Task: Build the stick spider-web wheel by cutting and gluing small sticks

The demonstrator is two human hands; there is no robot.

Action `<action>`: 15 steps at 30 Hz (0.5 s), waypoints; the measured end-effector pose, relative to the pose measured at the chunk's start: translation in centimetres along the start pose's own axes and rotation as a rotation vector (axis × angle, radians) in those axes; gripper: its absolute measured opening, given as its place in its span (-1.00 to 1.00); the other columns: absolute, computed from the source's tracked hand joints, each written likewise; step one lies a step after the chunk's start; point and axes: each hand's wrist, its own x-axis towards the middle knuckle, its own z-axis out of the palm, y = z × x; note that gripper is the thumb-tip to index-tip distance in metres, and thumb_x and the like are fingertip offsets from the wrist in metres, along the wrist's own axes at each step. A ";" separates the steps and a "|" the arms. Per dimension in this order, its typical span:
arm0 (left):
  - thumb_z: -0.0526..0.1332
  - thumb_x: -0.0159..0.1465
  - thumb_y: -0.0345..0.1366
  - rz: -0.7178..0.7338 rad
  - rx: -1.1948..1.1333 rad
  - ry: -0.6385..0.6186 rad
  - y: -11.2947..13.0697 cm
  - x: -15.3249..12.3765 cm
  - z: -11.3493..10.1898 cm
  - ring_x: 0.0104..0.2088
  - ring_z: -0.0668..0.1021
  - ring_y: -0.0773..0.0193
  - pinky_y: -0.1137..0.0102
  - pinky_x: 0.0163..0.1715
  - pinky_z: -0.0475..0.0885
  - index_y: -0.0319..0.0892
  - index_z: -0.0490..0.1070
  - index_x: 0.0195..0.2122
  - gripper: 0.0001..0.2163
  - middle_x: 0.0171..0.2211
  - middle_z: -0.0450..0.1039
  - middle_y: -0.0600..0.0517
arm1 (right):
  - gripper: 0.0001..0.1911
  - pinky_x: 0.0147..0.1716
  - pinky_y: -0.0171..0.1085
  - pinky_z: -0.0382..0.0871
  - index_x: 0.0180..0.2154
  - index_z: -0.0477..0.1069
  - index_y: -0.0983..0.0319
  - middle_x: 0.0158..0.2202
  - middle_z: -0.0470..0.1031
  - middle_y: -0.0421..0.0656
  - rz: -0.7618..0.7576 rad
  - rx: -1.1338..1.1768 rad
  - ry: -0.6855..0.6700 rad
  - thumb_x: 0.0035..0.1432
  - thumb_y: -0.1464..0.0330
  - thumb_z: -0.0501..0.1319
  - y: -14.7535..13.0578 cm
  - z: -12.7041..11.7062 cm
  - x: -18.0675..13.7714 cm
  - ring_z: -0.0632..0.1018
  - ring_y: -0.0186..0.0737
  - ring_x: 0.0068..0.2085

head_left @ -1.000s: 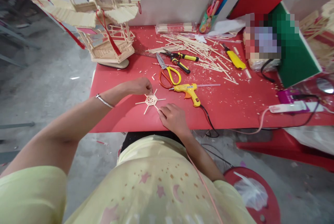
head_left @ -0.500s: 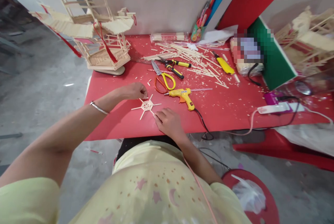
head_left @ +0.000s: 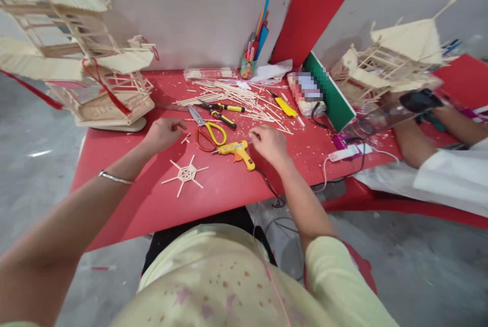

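My left hand hovers by a few short stick pieces, its bent fingers apart and nothing visible in them. Beside the yellow glue gun is my right hand, fingers loosely curled; it hides part of the glue stick at the gun's rear. I see no grip on the gun. A six-armed stick star with hexagon rings lies flat on the red table, apart from both hands. Scissors with red and yellow handles lie between my hands.
Black-and-yellow pliers, a pile of thin sticks and a yellow knife lie farther back. A stick-built pavilion stands left. Rightward are a green board, a power strip and another person's arm.
Both hands have left the stick star, which now lies untouched. The left hand moved toward the short pieces, the right toward the glue gun. My view has turned right.
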 end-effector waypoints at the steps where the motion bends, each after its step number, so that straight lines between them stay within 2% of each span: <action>1: 0.22 0.12 -0.30 -0.008 0.006 -0.006 0.2 -0.3 -0.2 -0.54 0.39 0.30 0.42 -0.50 0.19 -0.15 0.66 -0.12 -0.67 -0.61 0.37 0.11 | -0.76 -0.17 -0.22 0.37 -0.15 0.62 0.08 -0.12 0.63 -0.11 0.073 -0.063 -0.020 0.36 0.28 0.16 1.7 -0.2 1.7 0.58 -0.10 -0.12; 4: 0.23 0.11 -0.37 0.009 0.030 -0.008 0.3 -0.8 -0.4 -0.49 0.40 0.33 0.44 -0.44 0.24 -0.19 0.65 -0.06 -0.63 -0.55 0.42 0.11 | -0.72 -0.09 -0.18 0.40 -0.06 0.62 0.11 -0.06 0.64 -0.04 0.337 -0.217 -0.029 0.35 0.30 0.15 6.3 -0.3 5.7 0.59 -0.05 -0.05; 6: 0.27 0.13 -0.38 0.101 -0.007 0.025 -0.1 -0.9 -0.2 -0.32 0.48 0.29 0.45 -0.33 0.34 -0.23 0.62 0.00 -0.61 -0.29 0.56 0.02 | -0.73 -0.07 -0.16 0.41 -0.03 0.61 0.13 -0.03 0.63 -0.01 0.429 -0.257 -0.058 0.34 0.28 0.18 8.4 0.0 7.3 0.60 -0.03 -0.02; 8: 0.31 0.15 -0.38 0.183 -0.083 0.053 -0.6 -0.9 0.1 -0.13 0.52 0.22 0.44 -0.24 0.41 -0.26 0.59 0.06 -0.59 -0.02 0.55 -0.10 | -0.72 -0.07 -0.13 0.43 -0.05 0.61 0.18 -0.04 0.63 0.04 0.463 -0.265 -0.091 0.29 0.23 0.26 9.9 0.3 8.0 0.60 0.01 -0.02; 9: 0.32 0.16 -0.37 0.196 -0.120 0.061 -0.9 -0.9 0.3 -0.07 0.53 0.19 0.44 -0.23 0.42 -0.25 0.58 0.07 -0.59 0.05 0.53 -0.12 | -0.71 -0.07 -0.13 0.43 -0.06 0.61 0.21 -0.04 0.62 0.07 0.470 -0.265 -0.102 0.27 0.21 0.29 10.3 0.4 8.2 0.60 0.03 -0.02; 12: 0.34 0.20 -0.33 0.173 -0.218 0.110 -0.7 -1.1 0.6 -0.06 0.56 0.19 0.46 -0.26 0.44 -0.21 0.58 0.03 -0.64 0.02 0.55 -0.09 | -0.69 -0.02 -0.12 0.41 -0.05 0.60 0.27 0.03 0.57 0.15 0.459 -0.272 -0.072 0.33 0.22 0.24 10.6 0.2 8.1 0.56 0.04 0.05; 15: 0.35 0.21 -0.25 0.159 -0.365 0.215 1.0 -2.1 0.7 -0.11 0.59 0.20 0.43 -0.26 0.47 -0.19 0.63 -0.09 -0.74 -0.09 0.60 -0.06 | -0.72 0.03 -0.12 0.37 -0.04 0.56 0.27 0.07 0.53 0.13 0.373 -0.222 0.115 0.40 0.29 0.14 8.6 -0.5 7.3 0.51 0.02 0.11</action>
